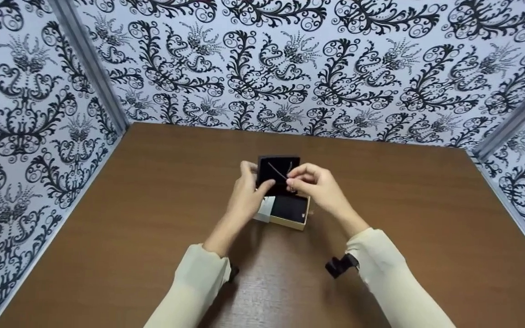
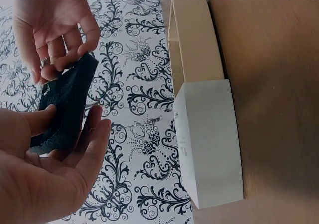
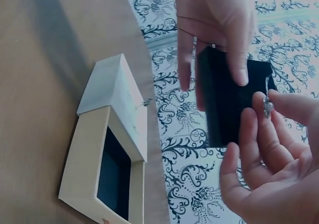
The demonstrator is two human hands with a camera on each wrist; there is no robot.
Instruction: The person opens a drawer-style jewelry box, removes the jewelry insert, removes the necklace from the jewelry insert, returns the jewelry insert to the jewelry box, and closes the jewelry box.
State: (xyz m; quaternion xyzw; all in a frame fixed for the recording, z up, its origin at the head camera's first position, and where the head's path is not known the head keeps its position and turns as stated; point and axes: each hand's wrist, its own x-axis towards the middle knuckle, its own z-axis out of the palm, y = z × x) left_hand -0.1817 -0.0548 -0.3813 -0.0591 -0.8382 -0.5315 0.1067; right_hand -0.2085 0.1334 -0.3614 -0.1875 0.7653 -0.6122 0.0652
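Note:
My left hand grips a black jewelry box insert, thumb on its front face and fingers behind it. A thin silver necklace hangs across that dark face. Between thumb and fingertips, my right hand pinches the necklace's lower end, where a small shiny pendant shows in the right wrist view. Below the insert, a cream jewelry box lies on the table, its inside dark. A pale grey-white sleeve covers one end of the box.
The brown wooden table spreads around the box. White walls with black scroll patterns enclose its back and sides. A black wrist camera mount juts out beside the right sleeve cuff.

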